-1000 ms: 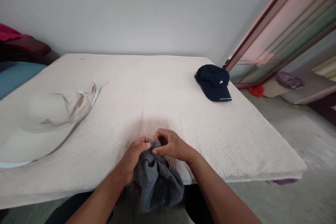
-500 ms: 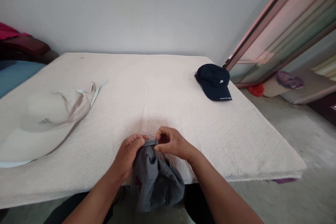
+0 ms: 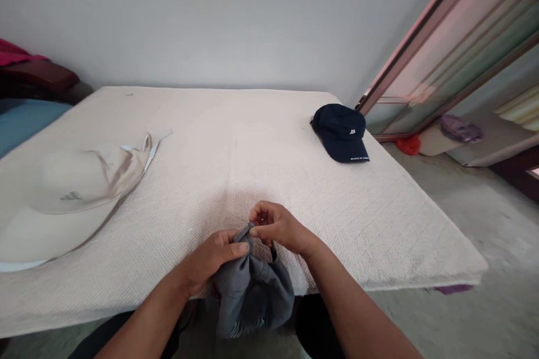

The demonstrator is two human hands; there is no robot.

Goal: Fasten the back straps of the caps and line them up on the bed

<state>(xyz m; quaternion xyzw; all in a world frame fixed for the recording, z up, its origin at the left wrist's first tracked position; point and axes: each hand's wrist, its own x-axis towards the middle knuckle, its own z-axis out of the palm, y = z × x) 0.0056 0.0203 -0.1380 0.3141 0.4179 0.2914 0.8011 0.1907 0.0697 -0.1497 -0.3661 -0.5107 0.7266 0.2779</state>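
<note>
A grey cap (image 3: 252, 291) hangs over the table's front edge, its back strap upward. My left hand (image 3: 214, 258) pinches the cap's fabric by the strap, thumb on top. Just right of it, my right hand (image 3: 280, 229) grips the strap's end between thumb and fingers. Farther back on the right lies a navy cap (image 3: 340, 132) with small white lettering. At the left is a beige cap (image 3: 80, 190) with a dark logo, its brim toward the front left.
A pale textured cloth covers the table (image 3: 202, 118), which meets a grey wall. To the right stand a sliding door frame (image 3: 404, 39) and, on the floor, a red item (image 3: 408, 145). Blue and dark red furniture (image 3: 37, 76) is at the far left.
My left hand has shifted slightly down and right, its thumb now over the cap fabric. The strap has gone from level to slanted. My right hand has barely moved.
</note>
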